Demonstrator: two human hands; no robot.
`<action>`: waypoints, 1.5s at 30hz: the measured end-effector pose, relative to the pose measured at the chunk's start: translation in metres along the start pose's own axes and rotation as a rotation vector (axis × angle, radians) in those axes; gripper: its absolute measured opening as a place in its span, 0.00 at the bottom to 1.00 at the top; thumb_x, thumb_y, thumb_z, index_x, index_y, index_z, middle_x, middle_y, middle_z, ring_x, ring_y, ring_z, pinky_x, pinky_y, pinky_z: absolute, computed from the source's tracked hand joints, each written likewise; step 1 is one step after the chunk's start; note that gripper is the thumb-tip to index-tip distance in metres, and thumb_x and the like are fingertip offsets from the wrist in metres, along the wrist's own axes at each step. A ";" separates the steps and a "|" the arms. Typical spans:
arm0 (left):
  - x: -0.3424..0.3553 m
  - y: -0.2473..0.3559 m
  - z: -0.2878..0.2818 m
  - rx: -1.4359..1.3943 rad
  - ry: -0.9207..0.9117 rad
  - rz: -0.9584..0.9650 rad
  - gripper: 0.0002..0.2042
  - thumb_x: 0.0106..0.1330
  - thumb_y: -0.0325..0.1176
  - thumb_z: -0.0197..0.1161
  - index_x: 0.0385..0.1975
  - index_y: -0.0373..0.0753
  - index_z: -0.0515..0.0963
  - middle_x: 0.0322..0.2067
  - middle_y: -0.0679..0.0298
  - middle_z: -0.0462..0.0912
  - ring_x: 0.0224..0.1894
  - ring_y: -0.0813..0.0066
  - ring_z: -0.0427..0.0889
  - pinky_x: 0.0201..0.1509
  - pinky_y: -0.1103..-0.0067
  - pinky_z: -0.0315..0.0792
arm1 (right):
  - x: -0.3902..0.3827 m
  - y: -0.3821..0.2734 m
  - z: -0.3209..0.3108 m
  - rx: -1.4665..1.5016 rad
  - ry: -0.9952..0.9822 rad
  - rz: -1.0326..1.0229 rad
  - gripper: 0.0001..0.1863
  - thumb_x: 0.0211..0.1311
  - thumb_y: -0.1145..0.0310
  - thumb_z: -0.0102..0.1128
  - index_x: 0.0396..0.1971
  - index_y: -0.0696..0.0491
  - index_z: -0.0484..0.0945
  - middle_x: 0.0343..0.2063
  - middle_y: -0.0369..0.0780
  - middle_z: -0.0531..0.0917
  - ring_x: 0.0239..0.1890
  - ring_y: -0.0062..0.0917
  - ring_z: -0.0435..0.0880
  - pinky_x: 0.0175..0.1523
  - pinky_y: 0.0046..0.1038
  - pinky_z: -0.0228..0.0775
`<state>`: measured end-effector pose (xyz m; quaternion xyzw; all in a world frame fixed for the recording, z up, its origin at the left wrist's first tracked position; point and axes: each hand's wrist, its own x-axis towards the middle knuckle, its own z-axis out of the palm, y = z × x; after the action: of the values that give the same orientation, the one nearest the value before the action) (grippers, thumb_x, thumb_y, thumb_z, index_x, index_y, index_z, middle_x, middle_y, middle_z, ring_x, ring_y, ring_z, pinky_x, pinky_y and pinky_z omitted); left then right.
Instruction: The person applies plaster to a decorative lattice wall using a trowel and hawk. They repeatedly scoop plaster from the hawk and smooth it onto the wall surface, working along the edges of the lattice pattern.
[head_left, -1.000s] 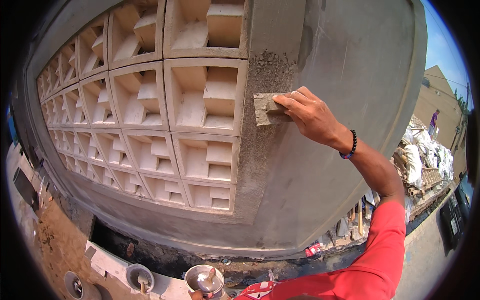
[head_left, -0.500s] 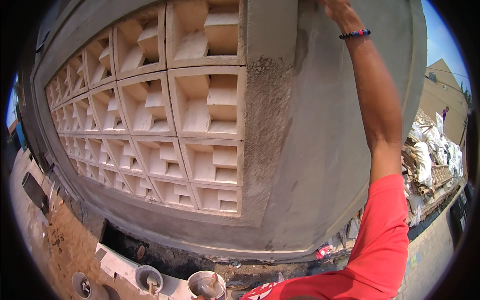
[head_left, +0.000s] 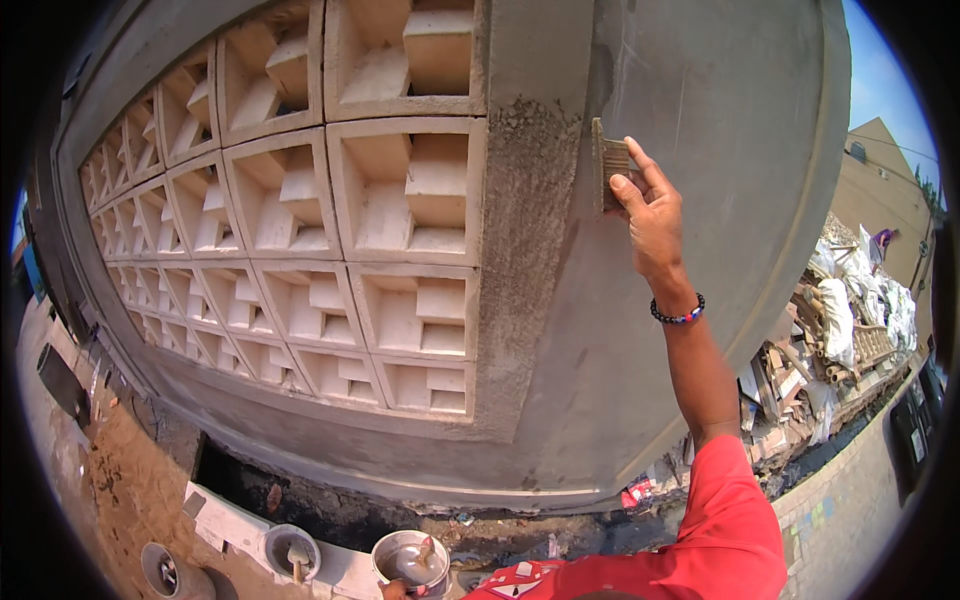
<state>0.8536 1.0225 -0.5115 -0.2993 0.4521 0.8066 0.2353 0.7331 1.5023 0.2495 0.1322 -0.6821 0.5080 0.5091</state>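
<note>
My right hand (head_left: 655, 222) is raised to the grey plastered wall (head_left: 640, 330), its fingers closed around a wooden plastering float (head_left: 606, 165). The float is seen edge-on, close to the seam where rough, darker plaster (head_left: 530, 230) meets the smoother face. Low in the picture, my left hand (head_left: 396, 590) shows only in part, its fingers gripping the rim of a white bucket (head_left: 378, 556). Inside that bucket are greyish liquid and a tool with a reddish handle (head_left: 427, 550).
Left of the rough strip is a panel of pale ventilation blocks (head_left: 405, 190). A grey bucket (head_left: 270, 545) with a trowel-like tool stands on a pale ledge (head_left: 232, 525). A dark drain trench (head_left: 235, 480) follows the wall's foot. Rubble and white sacks (head_left: 840, 320) lie right.
My right hand has come down from the top edge, moving left along the wall, and the float is now in view. My left hand stays by the bucket. The view has shifted slightly.
</note>
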 end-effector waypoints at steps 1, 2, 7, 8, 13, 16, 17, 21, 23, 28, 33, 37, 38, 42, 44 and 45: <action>0.003 0.000 0.000 -0.023 0.031 -0.008 0.11 0.67 0.36 0.51 0.39 0.36 0.74 0.30 0.61 0.76 0.29 0.71 0.75 0.27 0.68 0.71 | 0.010 -0.010 -0.003 -0.056 0.044 -0.108 0.24 0.62 0.75 0.54 0.59 0.60 0.66 0.42 0.44 0.80 0.43 0.23 0.81 0.43 0.25 0.79; 0.003 0.001 0.001 -0.044 0.061 -0.020 0.11 0.67 0.37 0.51 0.39 0.36 0.74 0.29 0.62 0.76 0.29 0.71 0.74 0.26 0.68 0.71 | 0.028 -0.022 -0.008 -0.209 0.071 -0.266 0.24 0.62 0.75 0.55 0.58 0.59 0.67 0.42 0.44 0.81 0.43 0.25 0.81 0.45 0.26 0.78; -0.001 0.003 0.001 0.119 0.018 0.017 0.11 0.66 0.37 0.52 0.38 0.36 0.75 0.28 0.63 0.75 0.27 0.71 0.74 0.26 0.69 0.71 | 0.148 -0.106 0.003 -0.801 0.108 -0.901 0.21 0.57 0.80 0.48 0.52 0.63 0.72 0.49 0.52 0.78 0.54 0.40 0.77 0.55 0.34 0.71; -0.002 0.002 0.000 0.095 0.028 0.014 0.11 0.66 0.37 0.53 0.38 0.37 0.75 0.28 0.64 0.75 0.27 0.71 0.74 0.26 0.69 0.71 | 0.160 -0.120 0.017 -0.719 0.072 -0.858 0.19 0.55 0.81 0.47 0.47 0.64 0.75 0.45 0.51 0.81 0.50 0.40 0.79 0.57 0.32 0.69; 0.007 0.000 0.002 0.003 0.045 -0.009 0.10 0.66 0.38 0.54 0.37 0.37 0.75 0.26 0.65 0.75 0.25 0.72 0.73 0.26 0.71 0.71 | 0.186 -0.116 0.013 -0.973 -0.140 -0.923 0.17 0.55 0.81 0.49 0.45 0.62 0.77 0.42 0.50 0.82 0.46 0.39 0.81 0.54 0.35 0.71; 0.008 -0.002 0.015 -0.033 0.056 -0.010 0.10 0.66 0.38 0.54 0.37 0.38 0.75 0.26 0.65 0.75 0.25 0.72 0.72 0.26 0.72 0.70 | 0.119 -0.066 0.009 -1.194 -0.170 -0.983 0.19 0.57 0.77 0.56 0.51 0.52 0.75 0.36 0.38 0.81 0.37 0.29 0.76 0.44 0.26 0.74; 0.005 -0.003 0.015 -0.018 0.079 0.005 0.10 0.66 0.38 0.55 0.36 0.39 0.75 0.25 0.66 0.74 0.24 0.72 0.72 0.26 0.72 0.70 | 0.085 -0.043 0.011 -1.153 -0.269 -0.952 0.19 0.57 0.78 0.55 0.50 0.51 0.75 0.35 0.37 0.80 0.37 0.29 0.75 0.44 0.27 0.74; 0.001 -0.001 0.007 -0.085 -0.006 -0.041 0.09 0.65 0.36 0.55 0.35 0.38 0.75 0.24 0.65 0.74 0.25 0.70 0.72 0.27 0.72 0.70 | 0.021 -0.020 0.006 -1.028 -0.513 -0.874 0.19 0.57 0.78 0.55 0.50 0.51 0.75 0.34 0.36 0.80 0.36 0.28 0.75 0.46 0.28 0.73; 0.000 0.001 0.003 -0.116 -0.044 -0.062 0.08 0.64 0.36 0.56 0.34 0.38 0.75 0.24 0.65 0.74 0.25 0.69 0.73 0.27 0.72 0.70 | 0.059 -0.052 0.008 -0.999 -0.282 -0.988 0.20 0.56 0.78 0.56 0.50 0.51 0.75 0.34 0.35 0.80 0.36 0.28 0.74 0.46 0.28 0.73; -0.006 0.005 -0.002 0.801 -0.056 0.565 0.09 0.63 0.36 0.56 0.33 0.37 0.77 0.23 0.65 0.74 0.25 0.71 0.71 0.28 0.72 0.70 | 0.187 -0.129 0.016 -0.886 -0.089 -1.116 0.14 0.54 0.81 0.50 0.40 0.61 0.79 0.37 0.48 0.83 0.39 0.40 0.82 0.48 0.36 0.73; -0.003 0.005 -0.002 0.628 -0.073 0.332 0.10 0.63 0.36 0.57 0.38 0.36 0.76 0.26 0.64 0.76 0.27 0.71 0.72 0.29 0.72 0.71 | 0.184 -0.114 0.019 -1.064 -0.140 -1.030 0.14 0.54 0.80 0.51 0.41 0.61 0.78 0.39 0.48 0.83 0.41 0.38 0.82 0.49 0.34 0.73; 0.004 0.000 0.005 0.504 -0.115 0.192 0.13 0.63 0.36 0.57 0.42 0.36 0.76 0.29 0.64 0.77 0.29 0.70 0.73 0.30 0.72 0.71 | 0.073 -0.029 0.018 -1.093 -0.414 -0.960 0.21 0.55 0.78 0.58 0.51 0.50 0.75 0.35 0.36 0.80 0.36 0.29 0.74 0.46 0.28 0.73; 0.007 0.002 0.009 0.484 -0.151 0.156 0.13 0.63 0.36 0.57 0.43 0.35 0.76 0.29 0.64 0.77 0.29 0.70 0.73 0.30 0.72 0.72 | 0.046 -0.019 0.015 -1.076 -0.514 -0.926 0.20 0.56 0.78 0.57 0.50 0.50 0.76 0.32 0.36 0.80 0.34 0.27 0.74 0.44 0.27 0.74; 0.014 -0.001 0.016 0.729 -0.135 0.393 0.15 0.63 0.37 0.58 0.45 0.35 0.76 0.30 0.64 0.78 0.31 0.69 0.75 0.31 0.71 0.72 | 0.044 -0.042 0.008 -0.972 -0.523 -0.853 0.19 0.56 0.78 0.56 0.50 0.51 0.76 0.34 0.37 0.80 0.37 0.29 0.76 0.46 0.29 0.74; 0.013 -0.007 0.013 0.940 -0.063 0.606 0.15 0.63 0.39 0.59 0.44 0.35 0.76 0.31 0.63 0.78 0.32 0.67 0.76 0.31 0.70 0.73 | 0.097 -0.084 0.004 -0.965 -0.307 -0.968 0.20 0.57 0.78 0.56 0.51 0.51 0.75 0.36 0.38 0.81 0.39 0.30 0.76 0.48 0.30 0.73; 0.013 -0.007 0.015 1.052 -0.038 0.714 0.16 0.62 0.39 0.59 0.44 0.35 0.77 0.31 0.63 0.78 0.32 0.67 0.76 0.31 0.69 0.73 | 0.132 -0.104 -0.005 -0.976 -0.186 -1.037 0.20 0.57 0.78 0.55 0.51 0.51 0.75 0.36 0.38 0.81 0.40 0.30 0.77 0.49 0.30 0.72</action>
<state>0.8447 1.0404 -0.5189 0.0398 0.8556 0.5106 0.0754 0.7498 1.5045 0.4162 0.2394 -0.7212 -0.1755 0.6259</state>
